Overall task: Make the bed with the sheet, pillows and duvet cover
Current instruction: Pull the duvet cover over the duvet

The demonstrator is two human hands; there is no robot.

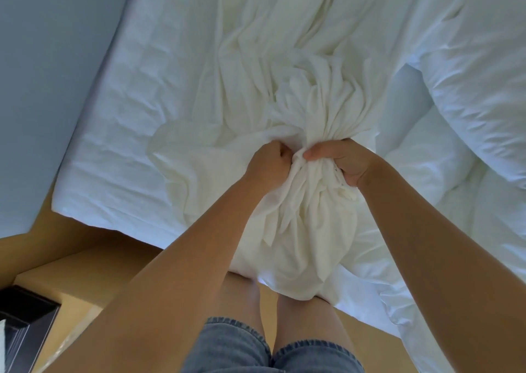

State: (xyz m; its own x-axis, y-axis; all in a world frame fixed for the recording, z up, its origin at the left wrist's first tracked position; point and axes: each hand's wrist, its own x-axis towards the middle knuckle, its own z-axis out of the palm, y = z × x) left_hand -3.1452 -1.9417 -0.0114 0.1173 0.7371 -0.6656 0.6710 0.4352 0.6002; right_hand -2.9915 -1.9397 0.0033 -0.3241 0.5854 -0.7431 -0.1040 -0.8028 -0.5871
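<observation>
My left grip point(267, 163) and my right grip point(340, 159) are both clenched tight on one gathered neck of the cream cloth point(284, 93). They sit fist beside fist, nearly touching, just over the near edge of the mattress point(122, 122). I cannot tell whether this cloth is the sheet or the duvet cover. From my fists it fans out in crumpled folds across the middle of the mattress. The rest hangs as a bunched bag past the mattress's near edge, in front of my knees. The left half of the mattress lies bare, white and quilted. On its right half the puffy white duvet point(469, 88) is heaped, part of it spilling over the near edge. Along the mattress's left side runs a grey-blue wall point(42, 59). Below its near edge is the wooden floor point(94, 258), where I stand in denim shorts point(236, 350). A dark piece of furniture point(25, 327) sits well apart from the mattress's near left corner.
</observation>
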